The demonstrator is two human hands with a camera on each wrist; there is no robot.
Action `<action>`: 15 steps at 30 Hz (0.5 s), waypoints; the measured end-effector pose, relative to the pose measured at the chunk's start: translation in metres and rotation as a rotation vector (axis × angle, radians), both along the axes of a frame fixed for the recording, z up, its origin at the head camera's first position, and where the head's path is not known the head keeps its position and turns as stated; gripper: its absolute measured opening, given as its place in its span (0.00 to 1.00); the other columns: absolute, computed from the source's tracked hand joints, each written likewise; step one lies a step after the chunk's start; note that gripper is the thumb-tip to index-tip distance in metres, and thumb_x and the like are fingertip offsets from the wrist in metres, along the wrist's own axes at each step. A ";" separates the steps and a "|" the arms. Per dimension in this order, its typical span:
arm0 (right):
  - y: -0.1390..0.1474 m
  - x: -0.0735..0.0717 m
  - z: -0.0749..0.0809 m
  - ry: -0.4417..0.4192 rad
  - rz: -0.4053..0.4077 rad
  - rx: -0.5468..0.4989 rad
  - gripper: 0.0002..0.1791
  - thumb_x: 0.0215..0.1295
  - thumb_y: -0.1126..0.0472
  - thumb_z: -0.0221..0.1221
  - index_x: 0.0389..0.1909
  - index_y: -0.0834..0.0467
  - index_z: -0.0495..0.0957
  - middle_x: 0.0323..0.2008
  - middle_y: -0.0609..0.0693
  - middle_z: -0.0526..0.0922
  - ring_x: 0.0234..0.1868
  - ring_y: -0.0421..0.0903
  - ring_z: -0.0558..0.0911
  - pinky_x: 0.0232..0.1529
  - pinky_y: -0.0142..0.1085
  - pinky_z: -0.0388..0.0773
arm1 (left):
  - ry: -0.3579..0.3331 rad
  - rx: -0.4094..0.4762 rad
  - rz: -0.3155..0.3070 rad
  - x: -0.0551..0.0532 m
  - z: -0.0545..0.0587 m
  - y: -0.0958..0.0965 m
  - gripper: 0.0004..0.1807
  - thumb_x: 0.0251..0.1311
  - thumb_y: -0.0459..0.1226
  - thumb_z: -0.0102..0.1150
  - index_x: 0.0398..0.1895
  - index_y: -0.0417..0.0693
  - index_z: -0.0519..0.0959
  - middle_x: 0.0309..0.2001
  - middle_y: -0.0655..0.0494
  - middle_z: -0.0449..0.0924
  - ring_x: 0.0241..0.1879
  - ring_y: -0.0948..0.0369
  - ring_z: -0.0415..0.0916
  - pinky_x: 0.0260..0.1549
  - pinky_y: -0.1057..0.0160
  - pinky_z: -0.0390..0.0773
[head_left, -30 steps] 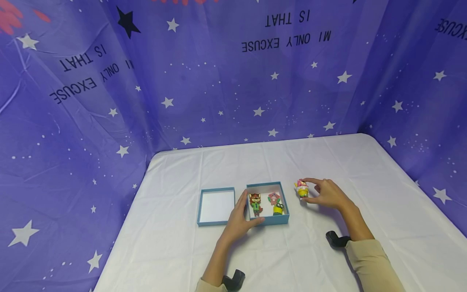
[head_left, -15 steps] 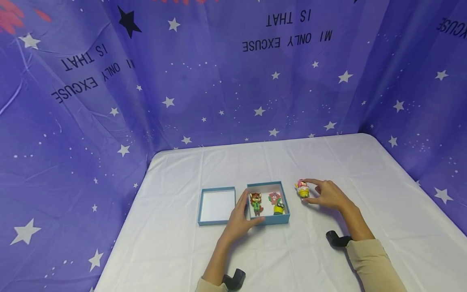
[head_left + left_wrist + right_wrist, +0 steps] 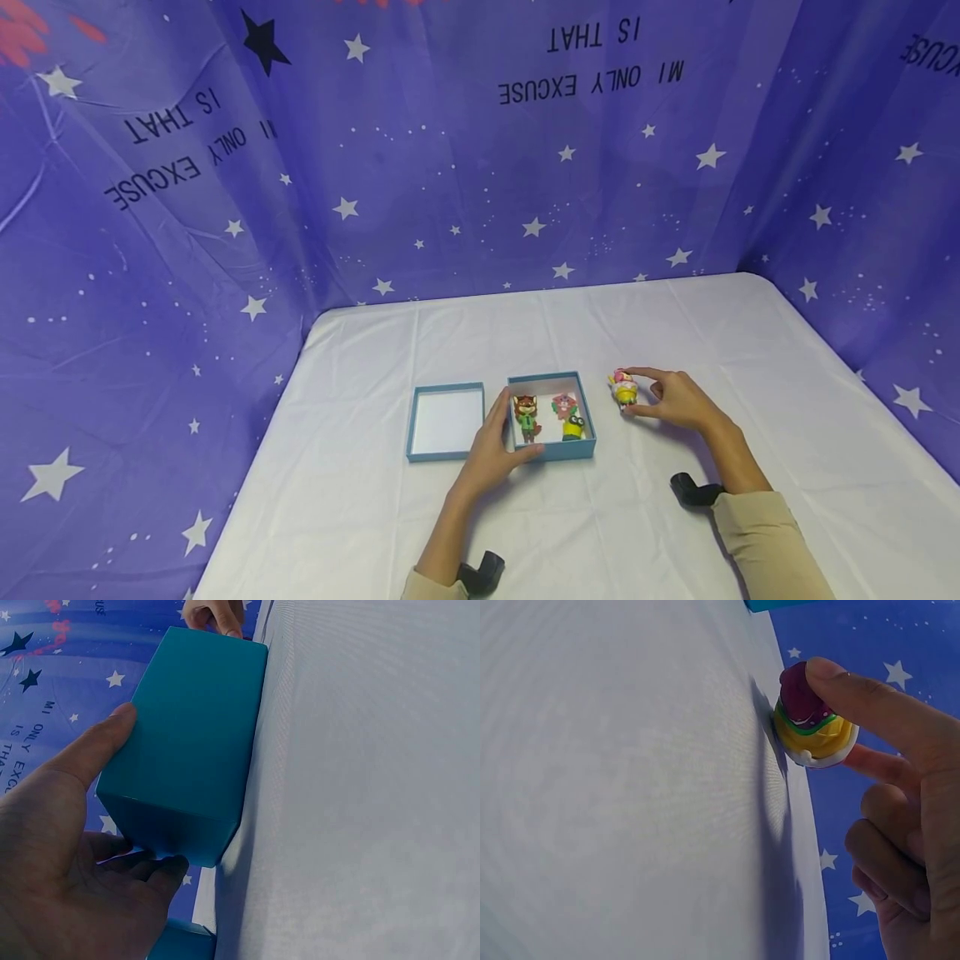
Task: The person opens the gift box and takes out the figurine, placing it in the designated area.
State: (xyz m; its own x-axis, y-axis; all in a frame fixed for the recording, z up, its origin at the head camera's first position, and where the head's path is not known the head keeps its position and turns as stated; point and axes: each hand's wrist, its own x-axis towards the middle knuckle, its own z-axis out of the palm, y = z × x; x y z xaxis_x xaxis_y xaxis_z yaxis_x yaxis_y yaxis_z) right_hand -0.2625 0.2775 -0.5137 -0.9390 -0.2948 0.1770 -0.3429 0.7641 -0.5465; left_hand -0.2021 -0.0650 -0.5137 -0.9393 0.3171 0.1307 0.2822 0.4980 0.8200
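Note:
A small toy figurine [image 3: 624, 389] with a pink top and yellow middle is pinched between the thumb and index finger of my right hand [image 3: 675, 402]. It is at the table surface, right of a blue box [image 3: 567, 451]. My left hand [image 3: 491, 454] grips the box at its near left corner, with the thumb on the front wall and the fingers along the left side. Inside the box lie a fox figurine [image 3: 527, 418] in green on the left, a pink figurine [image 3: 563, 406] at the back right, and a yellow minion figurine [image 3: 573, 429] at the front right.
A shallow blue lid [image 3: 446, 457] with a white inside lies face up just left of the box. Everything rests on a white cloth-covered table [image 3: 637, 533]. A purple star-printed curtain [image 3: 480, 167] stands around the back and sides.

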 end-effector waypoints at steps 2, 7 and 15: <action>0.000 0.000 -0.001 0.001 0.001 -0.007 0.39 0.40 0.44 0.72 0.55 0.57 0.75 0.10 0.39 0.57 0.14 0.35 0.54 0.14 0.29 0.52 | 0.005 -0.002 0.000 0.000 0.000 0.000 0.57 0.47 0.57 0.65 0.73 0.47 0.42 0.72 0.48 0.43 0.70 0.52 0.43 0.64 0.51 0.51; 0.002 0.000 -0.002 -0.007 -0.013 -0.006 0.40 0.40 0.43 0.72 0.56 0.56 0.76 0.11 0.38 0.57 0.14 0.36 0.55 0.15 0.29 0.53 | 0.003 -0.006 -0.001 -0.001 0.000 0.000 0.57 0.47 0.57 0.65 0.73 0.46 0.42 0.72 0.48 0.43 0.70 0.52 0.43 0.64 0.51 0.51; 0.004 0.001 -0.001 -0.022 -0.021 -0.015 0.40 0.39 0.42 0.72 0.56 0.55 0.75 0.11 0.39 0.57 0.14 0.37 0.55 0.14 0.30 0.53 | 0.004 -0.005 -0.001 -0.001 -0.001 0.000 0.57 0.47 0.57 0.64 0.73 0.45 0.43 0.72 0.48 0.43 0.69 0.52 0.43 0.64 0.51 0.51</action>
